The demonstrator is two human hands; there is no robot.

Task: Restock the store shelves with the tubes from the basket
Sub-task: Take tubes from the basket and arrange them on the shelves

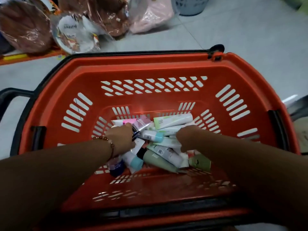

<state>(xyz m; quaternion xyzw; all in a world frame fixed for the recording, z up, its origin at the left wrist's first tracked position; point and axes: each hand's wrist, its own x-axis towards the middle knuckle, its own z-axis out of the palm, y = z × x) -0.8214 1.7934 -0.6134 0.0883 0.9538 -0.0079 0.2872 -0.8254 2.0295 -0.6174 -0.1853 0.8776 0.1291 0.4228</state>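
An orange plastic basket [150,67] stands on the floor below me. Several cosmetic tubes [160,147] lie heaped at its bottom, white, green, pink and blue-capped. My left hand [120,139], with a bead bracelet at the wrist, reaches into the left side of the heap, and its fingers curl round a silvery pink tube [141,125]. My right hand [186,137] is down in the right side of the heap, fingers curled among white and green tubes. What exactly it grips is hidden by the hand.
Plastic-wrapped goods [66,25] lie on the floor beyond the basket at the far left. A pink bag [150,15] and a grey laundry basket [190,5] sit further back. Pale floor tiles [250,30] stretch to the right.
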